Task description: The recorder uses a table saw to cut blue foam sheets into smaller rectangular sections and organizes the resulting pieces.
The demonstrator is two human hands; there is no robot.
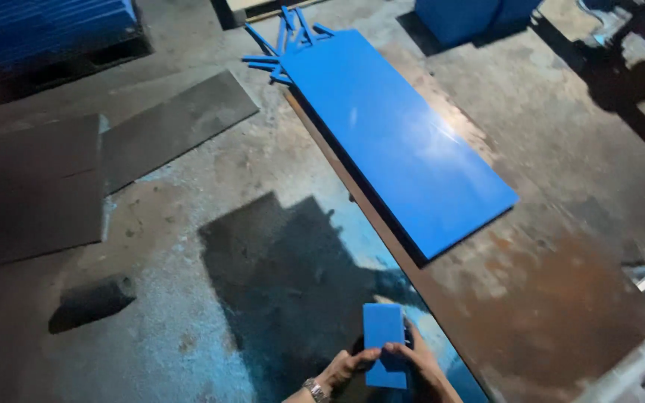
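At the bottom middle of the head view, both my hands hold a small blue rectangular panel [384,339] upright. My left hand [343,367], with a metal watch on the wrist, grips its lower left edge. My right hand [422,363] clasps its lower right side. Beyond my hands a long glossy blue panel [393,134] lies flat on a rusty brown metal sheet [554,298] on the concrete floor. Several thin blue strips [281,48] fan out at the long panel's far end.
Dark flat sheets [76,164] lie on the floor at the left. A stack of blue panels on a pallet [46,30] sits at the top left, a blue block [472,15] at the top right. A dark lump [91,302] rests on the floor lower left.
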